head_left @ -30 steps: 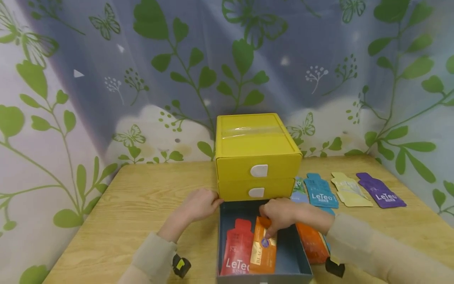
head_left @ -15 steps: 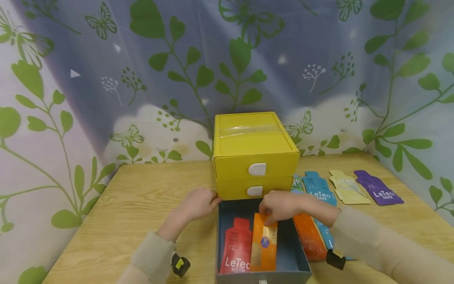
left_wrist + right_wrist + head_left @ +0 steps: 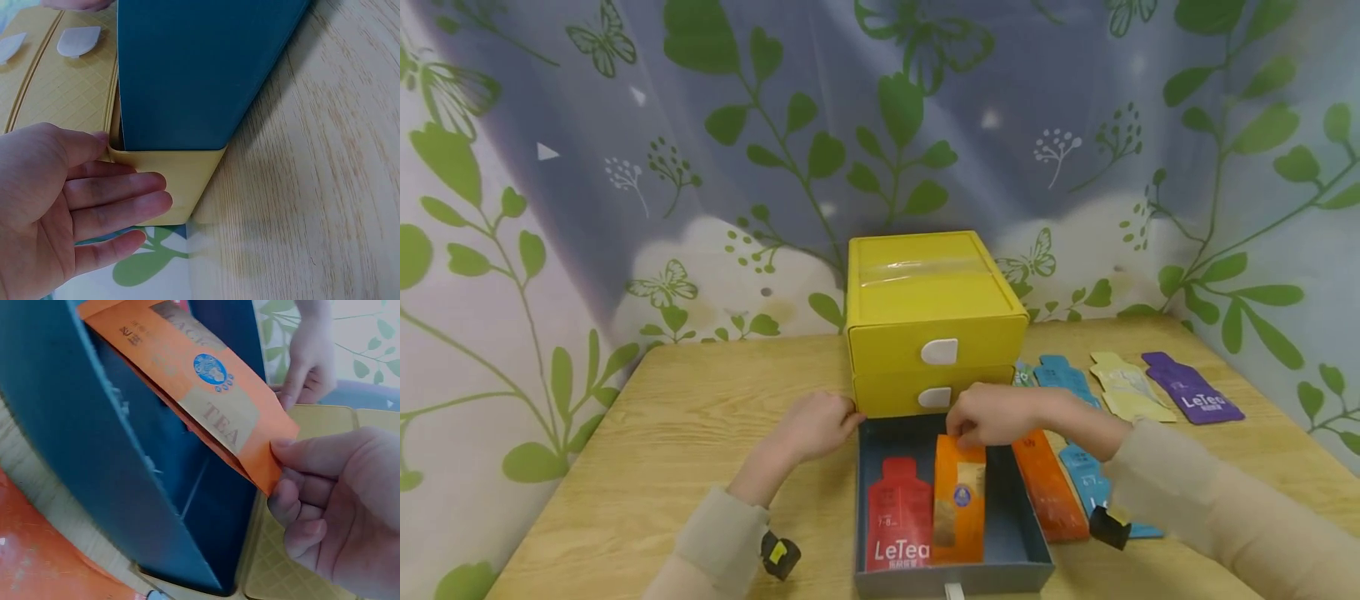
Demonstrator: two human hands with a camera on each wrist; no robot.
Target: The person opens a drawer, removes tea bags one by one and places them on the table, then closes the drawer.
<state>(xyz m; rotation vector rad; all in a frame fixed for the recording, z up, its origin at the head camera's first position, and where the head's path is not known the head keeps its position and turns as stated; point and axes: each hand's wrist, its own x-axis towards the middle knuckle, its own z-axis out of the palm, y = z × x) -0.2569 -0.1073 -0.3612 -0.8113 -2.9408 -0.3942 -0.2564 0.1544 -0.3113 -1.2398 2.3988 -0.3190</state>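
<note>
My right hand (image 3: 1000,413) pinches the top end of an orange black tea packet (image 3: 967,533) between thumb and fingers. In the right wrist view the packet (image 3: 215,394) slants over the open blue-grey drawer (image 3: 81,419), its gripped end raised. A red LeTea pouch (image 3: 898,512) lies flat in the drawer, left of the packet. My left hand (image 3: 822,427) holds the front left corner of the yellow drawer box (image 3: 936,304). There, the left wrist view shows thumb and forefinger at the edge, with the other fingers (image 3: 119,206) stretched along the side.
Two upper drawers with white tabs (image 3: 940,352) are closed. To the right lie an orange pouch (image 3: 1051,492), blue pouches (image 3: 1086,479), a pale yellow pouch (image 3: 1131,387) and a purple pouch (image 3: 1197,390) on the wooden table (image 3: 715,400). A leaf-print curtain (image 3: 790,167) hangs behind.
My right hand has drawn back toward the box and raised the tea packet's far end, so the packet now stands more tilted. The left hand keeps its place at the corner.
</note>
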